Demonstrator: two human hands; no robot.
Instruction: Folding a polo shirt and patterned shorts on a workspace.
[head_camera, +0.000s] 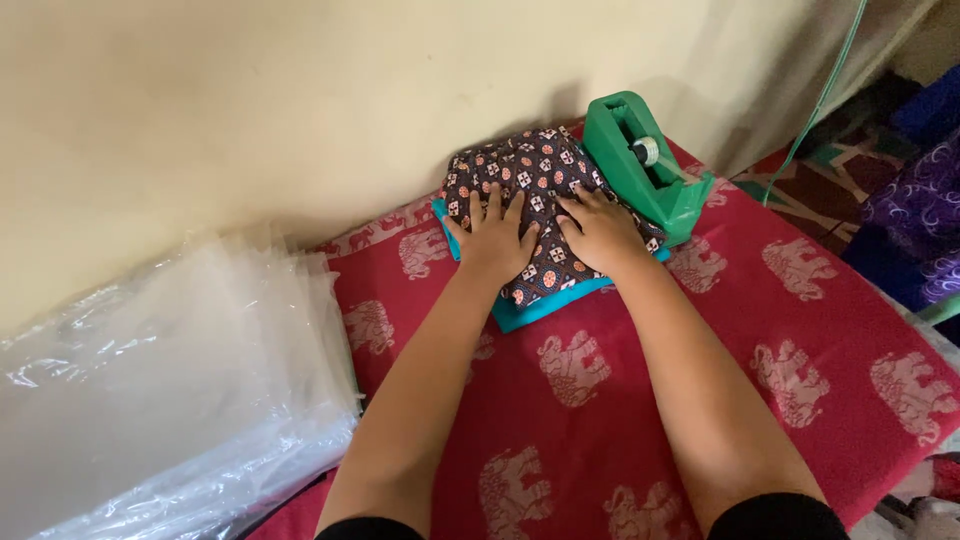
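Left hand (493, 238) and right hand (601, 230) lie flat and open on the folded patterned cloth (530, 175), holding nothing; maybe pressing it.

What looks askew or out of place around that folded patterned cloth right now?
Little stands out. The patterned cloth bundle under the left hand and right hand sits crooked on the teal piece beneath, overhanging its edge. The green tape dispenser is upright; nothing looks spilled or torn.
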